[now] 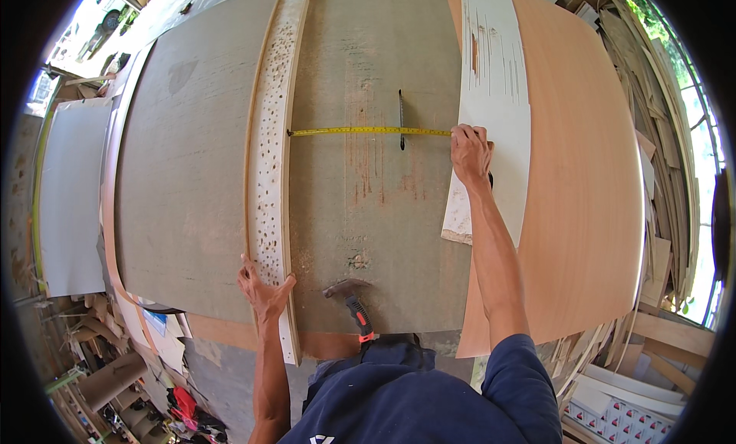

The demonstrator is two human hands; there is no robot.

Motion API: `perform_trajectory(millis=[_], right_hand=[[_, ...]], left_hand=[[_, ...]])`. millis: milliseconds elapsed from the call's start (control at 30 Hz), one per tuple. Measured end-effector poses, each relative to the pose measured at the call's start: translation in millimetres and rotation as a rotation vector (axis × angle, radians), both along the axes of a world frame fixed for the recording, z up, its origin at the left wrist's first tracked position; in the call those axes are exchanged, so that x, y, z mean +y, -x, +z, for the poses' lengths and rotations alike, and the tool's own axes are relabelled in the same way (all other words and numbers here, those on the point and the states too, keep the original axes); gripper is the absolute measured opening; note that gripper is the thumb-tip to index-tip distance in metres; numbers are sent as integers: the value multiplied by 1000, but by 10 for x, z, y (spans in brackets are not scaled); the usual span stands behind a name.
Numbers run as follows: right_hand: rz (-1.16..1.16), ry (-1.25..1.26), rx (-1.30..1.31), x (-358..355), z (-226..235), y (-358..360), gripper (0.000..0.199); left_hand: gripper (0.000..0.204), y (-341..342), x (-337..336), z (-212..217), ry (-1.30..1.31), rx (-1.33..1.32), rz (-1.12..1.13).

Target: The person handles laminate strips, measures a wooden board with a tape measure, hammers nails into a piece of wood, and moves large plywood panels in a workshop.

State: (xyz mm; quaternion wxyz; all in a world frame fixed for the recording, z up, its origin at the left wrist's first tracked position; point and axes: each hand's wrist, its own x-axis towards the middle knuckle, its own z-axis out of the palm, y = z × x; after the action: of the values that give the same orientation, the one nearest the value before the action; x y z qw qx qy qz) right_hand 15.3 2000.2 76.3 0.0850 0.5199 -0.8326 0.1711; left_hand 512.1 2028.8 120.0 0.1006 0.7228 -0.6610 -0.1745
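Observation:
A long white board strip [270, 137] with many small holes lies lengthwise on a large greyish-brown sheet [376, 237]. Near its closer end, my left hand [266, 291] spans the strip, fingers at the left edge and thumb at the right. My right hand [471, 154] is closed round a tape measure, its case mostly hidden by the fingers. From there the yellow tape [345, 130] stretches left to the strip's right edge. Under my right hand lies a white plank [494, 68] with scratches and a broken near end.
A hammer [357, 309] with a black and red handle rests at the sheet's near edge. A thin dark strip-like object [401, 107] lies across the tape's line. A light wood-toned sheet [583, 183] is at right. Stacked boards [659, 130] and scraps [100, 329] surround the work surface.

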Motion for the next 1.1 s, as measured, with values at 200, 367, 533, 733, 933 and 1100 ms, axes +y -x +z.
perform_trajectory(millis=[200,367,533,733,933,1100], right_hand=[[24,21,-20,14,-30,9,15],[24,26,25,29,-42,-1,15],[34,23,27,18,-27,-11,15],[33,39,73,8,-23,3,12],[26,50,79,7,-39,-8,12],[28,50,83,15,-49,-3,12]], left_hand=[[115,2,-2,4,-16,-10,13],[115,28,-13,44,-48,-22,29],[115,23,-14,29,-56,-25,31],[116,14,-14,22,-38,17,10],[115,7,-10,-1,-39,-22,1],[113,22,3,-5,0,9,-12]])
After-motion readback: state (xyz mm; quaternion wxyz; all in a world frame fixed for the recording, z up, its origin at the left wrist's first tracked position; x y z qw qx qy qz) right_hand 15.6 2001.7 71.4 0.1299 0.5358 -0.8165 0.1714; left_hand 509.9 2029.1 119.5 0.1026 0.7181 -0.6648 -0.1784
